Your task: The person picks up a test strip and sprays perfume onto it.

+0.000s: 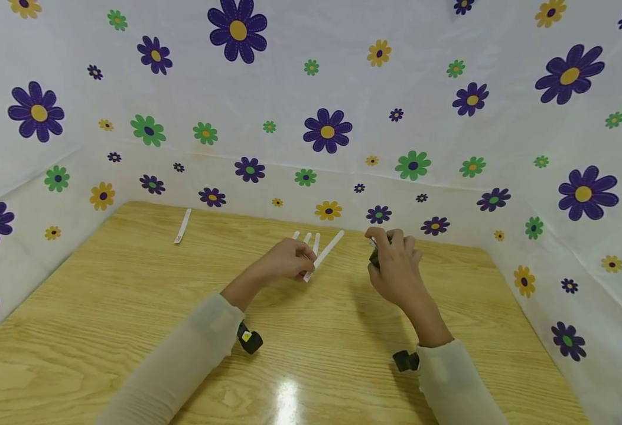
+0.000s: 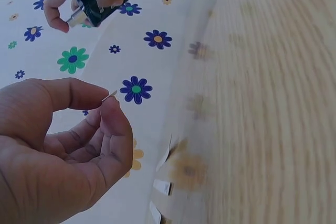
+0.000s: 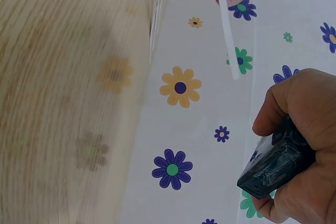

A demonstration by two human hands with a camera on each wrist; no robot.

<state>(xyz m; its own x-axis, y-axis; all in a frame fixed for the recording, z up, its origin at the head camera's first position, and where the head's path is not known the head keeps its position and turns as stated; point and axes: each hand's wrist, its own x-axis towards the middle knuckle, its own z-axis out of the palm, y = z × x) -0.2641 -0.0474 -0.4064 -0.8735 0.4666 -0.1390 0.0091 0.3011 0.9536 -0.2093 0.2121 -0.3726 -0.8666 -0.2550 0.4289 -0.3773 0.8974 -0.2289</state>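
White, slim paper-like strip point(image 1: 183, 226) lies near wooden table point(image 1: 130, 295)'s far left corner. Left hand point(image 1: 287, 260) pinches a second white strip point(image 1: 329, 249), partly blocking three more white strips point(image 1: 317, 241) by the far edge's middle. Apart, right hand point(image 1: 396, 271) grips dark green angular bottle point(image 3: 278, 166). Left wrist view shows bottle's silver neck point(image 2: 78, 16); head view, mostly fingers.
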